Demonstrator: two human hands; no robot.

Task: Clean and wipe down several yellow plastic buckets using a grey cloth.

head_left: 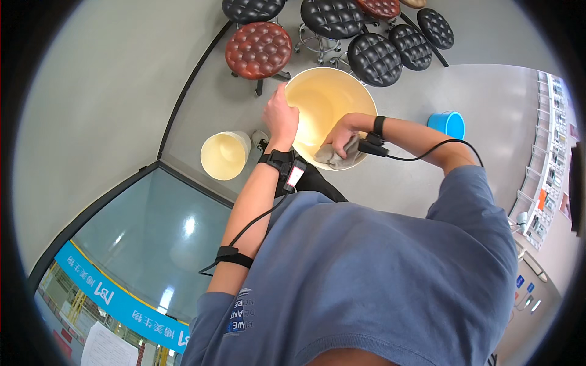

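A large cream-coloured bucket [329, 85] stands before me, its open mouth facing up at me. My left hand [282, 119] is closed over the left side of its rim. Inside the bucket, my right hand [343, 134] presses a grey-beige cloth [334, 160] against the near right part of the wall. The fingers of that hand are bent around the cloth and partly hidden by it. Each wrist wears a dark band with a small device and a cable.
A smaller cream bucket [224, 156] stands on the floor to the left, near my shoe [260, 141]. To the right is a blue bucket [450, 125]. Several round tufted stools, among them a red one [259, 50] and a black one [374, 60], crowd the far side. A glass panel [152, 226] is at lower left.
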